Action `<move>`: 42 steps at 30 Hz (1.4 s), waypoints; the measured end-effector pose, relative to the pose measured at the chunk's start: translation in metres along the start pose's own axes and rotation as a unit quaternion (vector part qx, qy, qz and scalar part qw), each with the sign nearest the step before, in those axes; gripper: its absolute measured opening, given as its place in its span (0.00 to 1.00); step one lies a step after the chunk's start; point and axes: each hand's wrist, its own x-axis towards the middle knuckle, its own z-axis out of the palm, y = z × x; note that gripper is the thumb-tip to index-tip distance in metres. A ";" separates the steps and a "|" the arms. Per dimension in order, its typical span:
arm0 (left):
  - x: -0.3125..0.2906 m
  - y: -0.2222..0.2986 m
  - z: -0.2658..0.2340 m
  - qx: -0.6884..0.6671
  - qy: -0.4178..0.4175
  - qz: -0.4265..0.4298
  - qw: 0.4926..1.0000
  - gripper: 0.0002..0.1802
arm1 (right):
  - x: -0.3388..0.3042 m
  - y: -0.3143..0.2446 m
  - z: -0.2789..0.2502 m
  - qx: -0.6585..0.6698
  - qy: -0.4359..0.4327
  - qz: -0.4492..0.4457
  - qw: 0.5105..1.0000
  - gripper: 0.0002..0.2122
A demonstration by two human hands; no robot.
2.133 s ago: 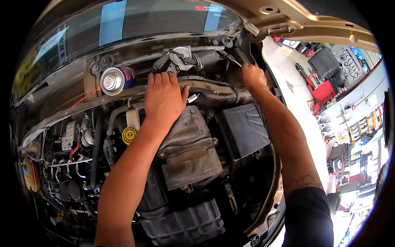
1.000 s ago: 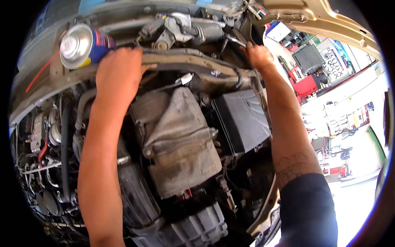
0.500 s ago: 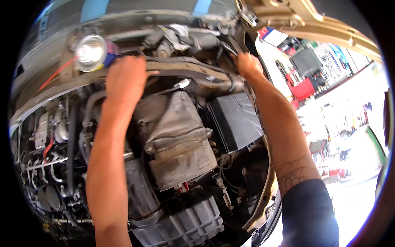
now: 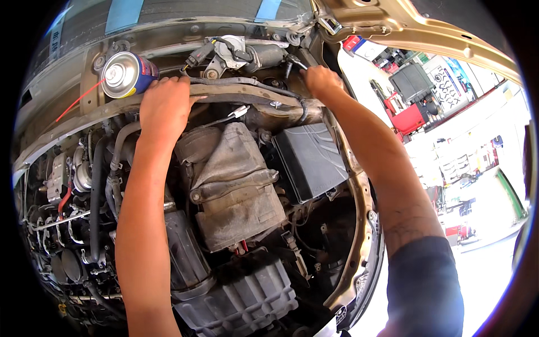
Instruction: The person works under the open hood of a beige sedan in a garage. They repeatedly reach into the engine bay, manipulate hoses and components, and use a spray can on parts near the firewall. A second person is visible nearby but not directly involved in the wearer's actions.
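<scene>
My left hand (image 4: 164,106) is closed over the lip of the metal cowl panel (image 4: 224,96), its fingers curled over the far side. Beside its knuckles a spray can (image 4: 120,74) with a red straw leans on the cowl. My right hand (image 4: 324,82) grips the handle of a ratchet wrench (image 4: 294,59) at the far right corner of the engine bay. A socket or extension points down from the ratchet's head. Just left of it sits the wiper motor (image 4: 264,57) with its bracket; whether the socket sits on a fastener I cannot tell.
Below my hands are a battery in a dirty cover (image 4: 238,196), a black fuse box (image 4: 311,163) and a ribbed air filter box (image 4: 241,297). Engine hoses fill the left. The raised hood (image 4: 387,22) hangs at upper right. Beyond the fender, tools lie by a grey case (image 4: 412,81).
The whole view has shifted slightly, so the engine bay sits further left and looks sharper. Both hands keep about the same holds, with the ratchet still beside the wiper motor.
</scene>
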 end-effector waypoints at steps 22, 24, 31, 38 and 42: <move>-0.007 0.002 0.006 -0.003 -0.015 -0.011 1.000 0.14 | -0.005 0.007 0.023 -0.029 -0.010 -0.059 0.998 0.26; -0.009 0.003 0.001 -0.003 -0.001 -0.010 1.000 0.12 | 0.005 0.009 0.021 -0.037 -0.018 -0.075 0.996 0.25; -0.017 -0.013 0.005 0.023 -0.011 0.009 1.000 0.12 | 0.035 0.046 0.044 -0.181 0.052 -0.153 0.970 0.22; -0.010 -0.003 0.000 -0.015 0.004 0.001 1.000 0.13 | 0.012 0.008 0.029 -0.007 -0.021 -0.044 0.999 0.24; -0.013 0.000 0.009 -0.024 0.007 0.011 1.000 0.14 | 0.004 0.017 0.029 -0.100 0.035 -0.079 0.991 0.23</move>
